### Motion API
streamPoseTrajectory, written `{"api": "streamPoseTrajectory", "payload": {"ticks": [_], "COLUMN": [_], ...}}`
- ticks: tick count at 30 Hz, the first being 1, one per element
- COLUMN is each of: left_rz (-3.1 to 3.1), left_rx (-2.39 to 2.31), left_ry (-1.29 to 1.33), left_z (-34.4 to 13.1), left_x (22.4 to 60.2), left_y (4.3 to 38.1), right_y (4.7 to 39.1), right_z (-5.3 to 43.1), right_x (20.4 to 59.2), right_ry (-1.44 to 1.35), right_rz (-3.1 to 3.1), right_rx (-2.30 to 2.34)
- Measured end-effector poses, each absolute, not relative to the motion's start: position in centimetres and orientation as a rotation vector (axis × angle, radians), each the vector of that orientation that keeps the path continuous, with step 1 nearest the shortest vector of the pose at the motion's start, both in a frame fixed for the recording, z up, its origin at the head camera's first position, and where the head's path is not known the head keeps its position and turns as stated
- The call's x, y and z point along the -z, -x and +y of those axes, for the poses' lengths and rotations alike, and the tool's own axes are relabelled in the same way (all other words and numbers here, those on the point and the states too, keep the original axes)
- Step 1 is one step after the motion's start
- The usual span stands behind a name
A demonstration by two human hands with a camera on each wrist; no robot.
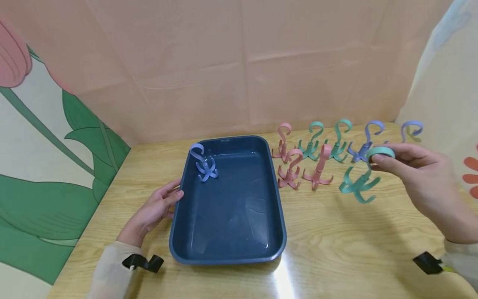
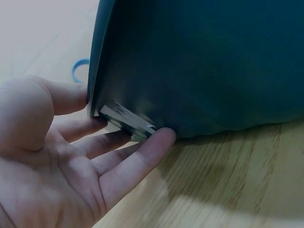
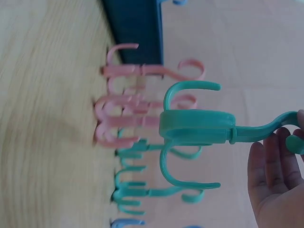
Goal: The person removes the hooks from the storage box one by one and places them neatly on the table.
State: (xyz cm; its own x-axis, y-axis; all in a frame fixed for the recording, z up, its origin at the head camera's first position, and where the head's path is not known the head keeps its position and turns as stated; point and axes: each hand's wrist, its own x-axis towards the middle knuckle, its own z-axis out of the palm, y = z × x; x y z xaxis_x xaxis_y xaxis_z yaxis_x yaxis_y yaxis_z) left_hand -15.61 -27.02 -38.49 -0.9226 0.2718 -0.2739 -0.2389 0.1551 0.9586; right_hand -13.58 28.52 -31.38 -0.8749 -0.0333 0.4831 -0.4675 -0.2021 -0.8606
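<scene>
My right hand [image 1: 425,178] pinches a green multi-prong hanging hook [image 1: 360,185] by its curved top, holding it raised over the right side of the table. In the right wrist view the hook's prongs [image 3: 192,85] point away from the palm. With thumb at the rim and fingers against the underside, my left hand [image 1: 157,209] grips the left side of a dark blue tray [image 1: 231,211]. Inside the tray, near its far left corner, a blue-violet hook [image 1: 205,168] leans on the wall.
Right of the tray, more hooks stand on the wooden table [image 1: 317,241]: several pink ones, such as the pink hook [image 1: 318,172], two green ones including this green hook [image 1: 337,145], and blue-violet hooks [image 1: 361,151] farther right. A pink cloth backdrop [image 1: 239,83] rises behind.
</scene>
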Motion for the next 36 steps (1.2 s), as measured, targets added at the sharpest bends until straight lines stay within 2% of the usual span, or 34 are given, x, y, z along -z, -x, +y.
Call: {"api": "streamPoseTrajectory", "payload": {"ticks": [13,21,36], "left_rz": [2.067,2.076,2.072], "left_rx": [-1.806,-1.802,-1.808], "left_ry": [-0.022,-0.012,-0.036], "left_z": [-26.9,-26.9,-27.1], "left_x": [38.5,38.6,38.5], "left_y": [15.6,15.7,15.7], "right_y": [16.7,18.1,20.2], "right_z": [31.4,32.9,33.6], "right_x": [34.4,35.3,36.6], "right_ry": [-0.512,-0.276,-0.437], "right_rz": [-1.938,-2.300,-2.205], "right_rx": [-2.113,-1.952,-2.154]}}
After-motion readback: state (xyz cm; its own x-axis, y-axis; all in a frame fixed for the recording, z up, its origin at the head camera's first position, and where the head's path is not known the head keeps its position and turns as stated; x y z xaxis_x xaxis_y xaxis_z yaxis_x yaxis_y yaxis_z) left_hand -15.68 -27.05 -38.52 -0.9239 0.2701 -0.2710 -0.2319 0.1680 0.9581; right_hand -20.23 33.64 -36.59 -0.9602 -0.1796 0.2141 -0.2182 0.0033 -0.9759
